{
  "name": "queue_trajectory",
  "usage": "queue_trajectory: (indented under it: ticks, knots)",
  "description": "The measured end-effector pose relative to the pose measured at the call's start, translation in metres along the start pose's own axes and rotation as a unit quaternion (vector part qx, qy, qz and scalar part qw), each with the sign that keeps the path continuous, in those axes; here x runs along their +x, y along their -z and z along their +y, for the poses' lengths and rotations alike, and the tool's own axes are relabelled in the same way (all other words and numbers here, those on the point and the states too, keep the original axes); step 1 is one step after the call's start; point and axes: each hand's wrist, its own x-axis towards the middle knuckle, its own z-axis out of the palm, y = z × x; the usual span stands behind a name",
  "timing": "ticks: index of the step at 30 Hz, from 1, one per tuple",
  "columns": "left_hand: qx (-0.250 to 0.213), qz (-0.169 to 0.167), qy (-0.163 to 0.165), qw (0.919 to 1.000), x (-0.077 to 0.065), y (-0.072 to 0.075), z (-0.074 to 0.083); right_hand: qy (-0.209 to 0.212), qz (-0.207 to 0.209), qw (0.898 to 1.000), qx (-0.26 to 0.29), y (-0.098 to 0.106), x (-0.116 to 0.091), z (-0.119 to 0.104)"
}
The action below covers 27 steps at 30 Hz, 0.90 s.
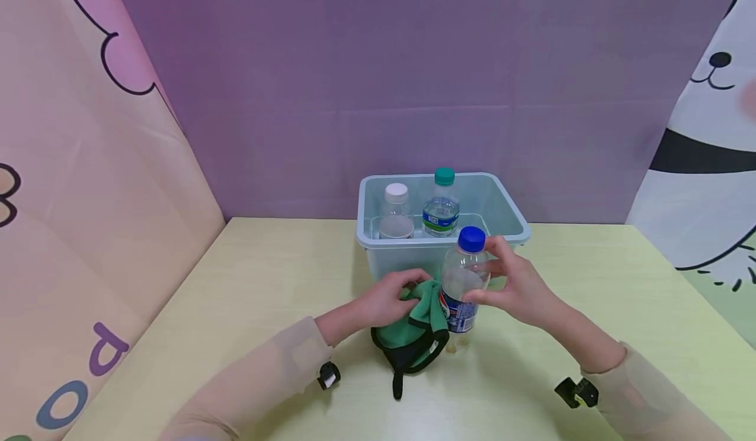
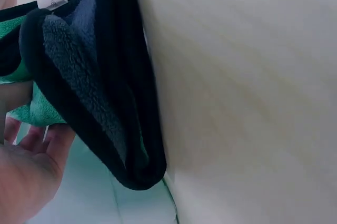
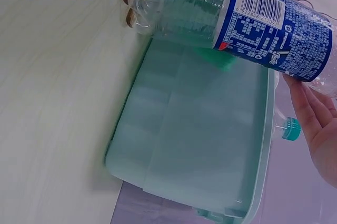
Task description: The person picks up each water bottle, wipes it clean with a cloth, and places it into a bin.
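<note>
My left hand (image 1: 386, 300) grips a green cloth (image 1: 422, 303) with black edging and a hanging loop, bunched over the table. In the left wrist view the fingers and thumb pinch the cloth (image 2: 47, 103), and its dark fleecy side faces the camera. My right hand (image 1: 516, 283) holds a clear plastic bottle (image 1: 463, 283) with a blue cap and blue label, fingers behind and thumb in front. The bottle stands upright, its lower part close to the tabletop, with the cloth right beside it. In the right wrist view the label (image 3: 276, 29) shows a barcode.
Behind the hands a light blue plastic bin (image 1: 396, 254) stands on the pale wooden table (image 1: 283, 264). Inside it are a white-capped bottle (image 1: 396, 214) and a green-capped bottle (image 1: 441, 208). A purple backdrop (image 1: 354, 86) hangs behind the table, with printed sheets at both sides.
</note>
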Motion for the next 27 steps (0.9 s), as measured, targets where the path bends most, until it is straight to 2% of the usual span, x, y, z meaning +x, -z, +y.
queue_trajectory:
  ticks: [4,8,11,14,20,24,27]
  knots:
    - [-0.068,0.047,0.000,0.9966,-0.001,0.001,0.008,0.002,0.000,1.000,0.001,0.000,0.000,0.001]
    - [-0.142,0.104,-0.016,0.9842,0.002,0.006,0.022,0.004,0.001,1.000,-0.003,0.000,0.000,0.002]
    - [-0.173,0.129,-0.029,0.9761,0.006,0.011,0.030,0.005,0.001,1.000,-0.006,0.000,0.000,0.001]
    - [-0.175,0.137,-0.036,0.9744,0.009,0.017,0.036,0.001,-0.001,1.000,-0.007,0.001,0.000,0.001]
    - [-0.148,0.142,-0.057,0.9771,0.014,0.030,0.048,0.010,0.001,1.000,-0.010,0.001,0.001,0.002]
    - [-0.143,0.131,-0.064,0.9789,0.016,0.034,0.051,0.015,0.001,1.000,-0.011,0.001,0.001,0.002]
    - [-0.136,0.119,-0.054,0.9821,0.015,0.033,0.049,0.006,0.000,1.000,-0.012,0.002,0.001,0.002]
